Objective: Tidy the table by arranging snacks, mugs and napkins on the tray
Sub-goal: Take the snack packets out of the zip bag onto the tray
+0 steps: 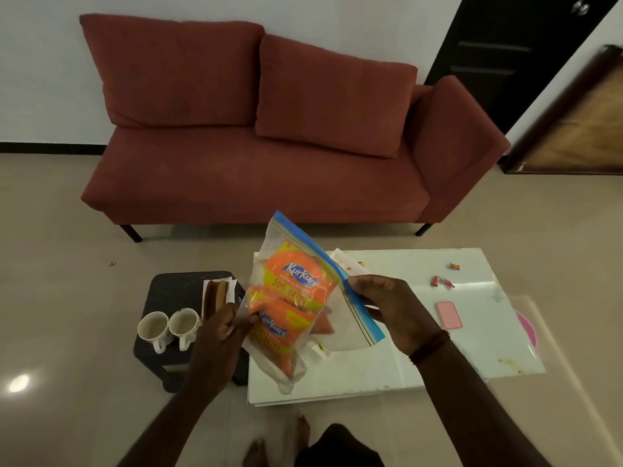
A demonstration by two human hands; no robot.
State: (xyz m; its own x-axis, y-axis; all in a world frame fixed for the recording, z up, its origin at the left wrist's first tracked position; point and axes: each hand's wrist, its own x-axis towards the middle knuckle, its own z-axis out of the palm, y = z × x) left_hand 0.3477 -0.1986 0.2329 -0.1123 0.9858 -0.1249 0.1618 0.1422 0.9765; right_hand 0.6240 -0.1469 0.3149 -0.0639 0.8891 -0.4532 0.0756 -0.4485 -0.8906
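Between the two hands, held up in the air, is a clear zip bag [325,326] with orange snack packets [296,281] inside. The left hand [219,332] pinches the bag's lower side between thumb and fingers. The right hand [394,311] curls its fingers round the blue zip strip at the other edge. Below both hands lies the white table [421,348]. A white edge shows behind the bag, and I cannot tell whether it is the tray.

Whether the zip is sealed cannot be made out. If it is open, the tilted bag could let the packets slide out on the right hand's side. The film is slick, so the left hand's light pinch may slip and leave the whole weight hanging from the strip.

Just left of the left hand, two mugs [153,326] stand on a dark stool [178,288] with napkins [229,288] beyond them. A careless swing of that forearm could knock the mugs over. Right of the right hand lie sweet wrappers [441,281] and a pink case [448,315], which a lowered bag could sweep off.
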